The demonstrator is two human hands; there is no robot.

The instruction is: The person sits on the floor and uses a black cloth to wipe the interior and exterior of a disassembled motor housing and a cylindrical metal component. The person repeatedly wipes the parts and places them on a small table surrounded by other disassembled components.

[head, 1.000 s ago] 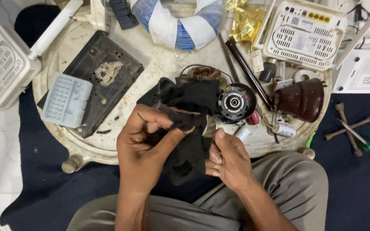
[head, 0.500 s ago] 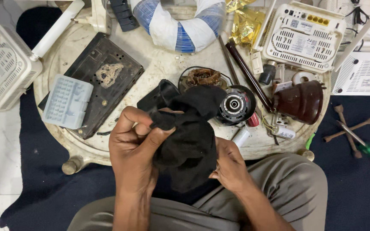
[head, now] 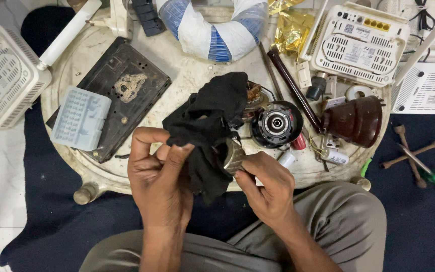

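Pinching a crumpled black cloth [head: 210,126] is the left hand [head: 159,176], while the right hand [head: 268,189] is gripping a ribbed grey metal cylinder [head: 233,157] beneath it, near the round pale table's [head: 187,70] edge.

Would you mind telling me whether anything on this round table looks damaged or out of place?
Yes: the black flat panel has a crusty tan patch near its middle, like corrosion or dried residue. A motor part lies opened up, its brown housing set apart to the right among loose small parts.
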